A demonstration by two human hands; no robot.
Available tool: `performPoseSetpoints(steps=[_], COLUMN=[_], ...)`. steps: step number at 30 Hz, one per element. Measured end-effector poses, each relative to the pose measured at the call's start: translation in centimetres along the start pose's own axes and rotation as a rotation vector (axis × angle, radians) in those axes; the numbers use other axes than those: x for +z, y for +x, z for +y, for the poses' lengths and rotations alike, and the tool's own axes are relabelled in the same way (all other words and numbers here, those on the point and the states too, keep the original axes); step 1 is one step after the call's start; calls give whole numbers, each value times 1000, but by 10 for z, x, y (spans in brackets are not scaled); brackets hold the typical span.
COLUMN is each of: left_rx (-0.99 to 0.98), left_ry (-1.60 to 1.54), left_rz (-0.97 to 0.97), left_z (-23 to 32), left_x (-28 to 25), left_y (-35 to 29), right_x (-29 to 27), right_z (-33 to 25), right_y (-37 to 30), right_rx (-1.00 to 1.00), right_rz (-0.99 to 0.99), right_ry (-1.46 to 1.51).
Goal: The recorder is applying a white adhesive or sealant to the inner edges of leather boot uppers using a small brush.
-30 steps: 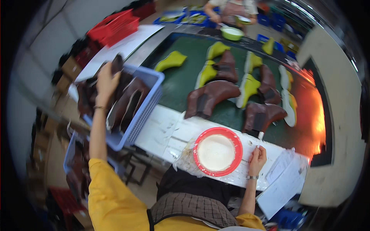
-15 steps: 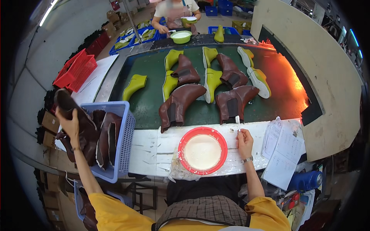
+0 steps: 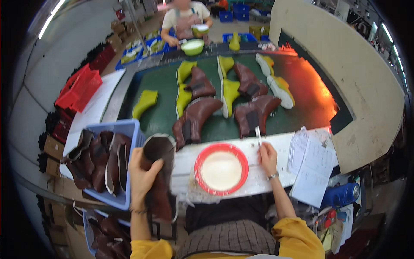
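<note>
My left hand [image 3: 141, 177] grips a brown leather boot upper [image 3: 160, 196], its open end turned up, between the blue basket and the bowl. Between the fingers of my right hand [image 3: 268, 159] is a small white-headed brush [image 3: 258, 132], held upright over the white board. A red bowl [image 3: 200, 170] of creamy white liquid stands between my hands. Several more brown uppers [image 3: 100, 157] fill the blue basket [image 3: 134, 155] at left. On the green belt [image 3: 151, 123] lie brown boots [image 3: 254, 114] and yellow-green boot forms [image 3: 145, 102] with pale soles.
Across the belt a person [image 3: 185, 21] works beside a green bowl [image 3: 192, 47]. An orange-glowing heated opening [image 3: 317, 93] and a tan panel [image 3: 327, 52] flank the belt's right. Papers [image 3: 312, 166] and a blue bottle [image 3: 340, 195] lie at right; a red crate [image 3: 79, 93] stands far left.
My left hand has lifted the boot upper out of the blue basket and brought it right, beside the bowl. My right hand still holds the brush in about the same place.
</note>
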State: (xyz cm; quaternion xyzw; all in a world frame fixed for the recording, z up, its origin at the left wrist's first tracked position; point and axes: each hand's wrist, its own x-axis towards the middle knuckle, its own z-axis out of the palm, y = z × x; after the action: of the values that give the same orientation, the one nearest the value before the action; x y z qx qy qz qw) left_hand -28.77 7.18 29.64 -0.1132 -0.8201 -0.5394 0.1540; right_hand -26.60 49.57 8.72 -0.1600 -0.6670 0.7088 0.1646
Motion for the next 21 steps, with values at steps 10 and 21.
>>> performPoseSetpoints(steps=[10,21], left_rx=[-195,-454], left_ry=[806,134], left_rz=[-19,-446], left_z=[-119,-12], left_x=[80,13], left_y=[-35,-10], right_x=[52,35], right_z=[-105,-114], right_y=[-35,-50], right_rx=[-640,-547], right_rz=[-256,-368], right_ry=[-1022,-1127])
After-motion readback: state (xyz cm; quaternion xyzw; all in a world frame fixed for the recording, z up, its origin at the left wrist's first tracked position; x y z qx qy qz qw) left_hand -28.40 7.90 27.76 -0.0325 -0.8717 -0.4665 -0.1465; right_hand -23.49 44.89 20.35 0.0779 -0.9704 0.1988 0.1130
